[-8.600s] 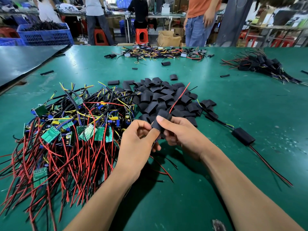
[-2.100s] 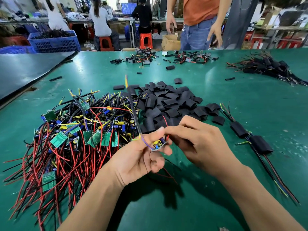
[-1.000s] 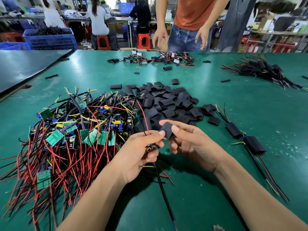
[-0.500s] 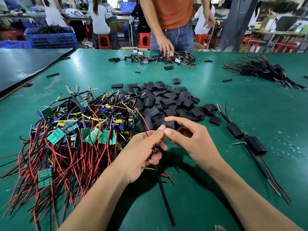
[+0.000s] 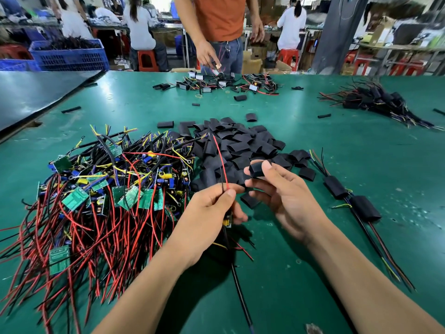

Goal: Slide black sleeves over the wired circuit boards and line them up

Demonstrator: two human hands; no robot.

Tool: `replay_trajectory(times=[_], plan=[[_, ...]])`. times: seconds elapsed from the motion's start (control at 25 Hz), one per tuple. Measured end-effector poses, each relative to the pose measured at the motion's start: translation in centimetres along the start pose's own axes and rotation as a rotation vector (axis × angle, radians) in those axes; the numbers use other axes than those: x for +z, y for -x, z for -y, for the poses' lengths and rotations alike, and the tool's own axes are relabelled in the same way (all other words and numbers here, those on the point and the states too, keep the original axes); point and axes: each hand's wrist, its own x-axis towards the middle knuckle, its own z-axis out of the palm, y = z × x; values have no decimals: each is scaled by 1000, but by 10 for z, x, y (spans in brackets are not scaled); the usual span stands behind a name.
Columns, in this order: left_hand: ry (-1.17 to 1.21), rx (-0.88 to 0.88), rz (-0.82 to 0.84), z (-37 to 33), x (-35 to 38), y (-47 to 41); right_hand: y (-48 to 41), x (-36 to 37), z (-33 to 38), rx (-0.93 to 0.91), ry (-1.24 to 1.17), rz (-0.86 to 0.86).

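Observation:
My left hand pinches the red and black wires of a circuit board that hangs under its fingers, mostly hidden. My right hand holds a black sleeve between thumb and fingertips, a little right of the wire ends and apart from them. A heap of loose black sleeves lies behind my hands. A tangled pile of wired green boards lies to the left. Two sleeved boards lie side by side at the right.
The work lies on a green table. A person in an orange shirt stands at the far edge, one hand over small parts. Another bundle of sleeved boards lies far right. A dark panel borders the left.
My right hand has drawn away from my left and lifted the sleeve up and to the right. The red wire now stands free above my left fingers. The person opposite raised a hand.

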Motion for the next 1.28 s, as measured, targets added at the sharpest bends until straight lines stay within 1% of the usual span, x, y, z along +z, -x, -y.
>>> replay_trajectory(times=[0.08, 0.32, 0.48, 0.72, 0.8, 0.96, 1.16, 1.28], plan=[[62, -2, 10, -1, 1, 0, 0, 0, 1, 17, -17, -1], [71, 10, -46, -1, 1, -2, -1, 3, -3, 67, 10, -23], [71, 24, -39, 2, 0, -2, -2, 4, -4, 53, 19, -16], [139, -85, -34, 0, 1, -3, -3, 0, -1, 37, 16, -42], [174, -80, -53, -2, -1, -3, -3, -1, 0, 31, -12, -47], [242, -71, -82, -4, -6, -2, -3, -4, 3, 39, -33, -89], [264, -130, -39, -5, -8, -2, -5, -6, 4, 55, -71, -160], [274, -148, -30, -5, -9, -2, -6, -8, 5, 35, -111, -223]])
